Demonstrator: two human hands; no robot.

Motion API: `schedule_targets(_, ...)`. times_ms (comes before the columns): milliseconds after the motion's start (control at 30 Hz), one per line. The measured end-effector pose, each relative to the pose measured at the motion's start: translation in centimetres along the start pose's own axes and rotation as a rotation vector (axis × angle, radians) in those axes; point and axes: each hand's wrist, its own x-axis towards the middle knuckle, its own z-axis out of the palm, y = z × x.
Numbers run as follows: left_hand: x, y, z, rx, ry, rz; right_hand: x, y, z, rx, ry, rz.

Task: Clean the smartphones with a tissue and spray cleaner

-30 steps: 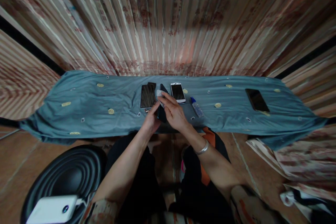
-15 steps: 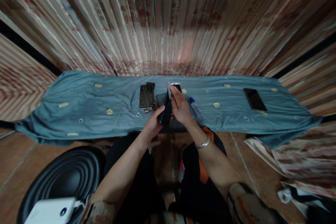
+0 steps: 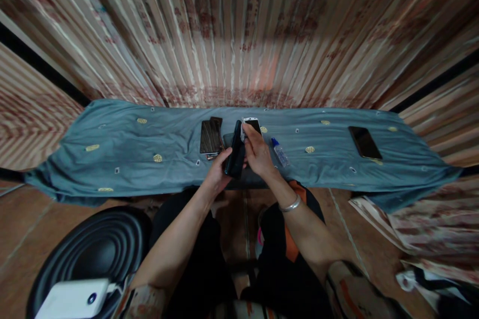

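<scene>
A dark phone stands tilted on its edge in my left hand, with the thumb along its near side and fingers wrapped beneath. My right hand is closed beside the phone's right face, pinching a small whitish cloth or tissue near its upper end. Just behind the right fingers lies a white-framed phone, partly covered. To the left of my hands is a stack of dark phones. A small clear bottle with a blue cap lies right of my right hand.
Another dark phone lies apart at the right on the blue patterned cloth covering the table. Pleated curtains enclose the back and sides. A round black stool at lower left carries a white power bank with a cable.
The held phone has turned slightly, showing more of its dark face. My right hand has slid a little down and away from the phone's top edge. The view has shifted slightly.
</scene>
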Motion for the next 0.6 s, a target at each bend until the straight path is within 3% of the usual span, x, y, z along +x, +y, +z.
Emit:
schedule_targets(400,0.6,1.0,-0.2,-0.089,0.037,0.112,-1.0,-0.8,1.8,0.022,-0.075,0.041)
schedule_targets(600,0.6,0.9,-0.2,-0.097,0.012,0.096,-0.9,-0.5,1.9,0.015,-0.053,0.037)
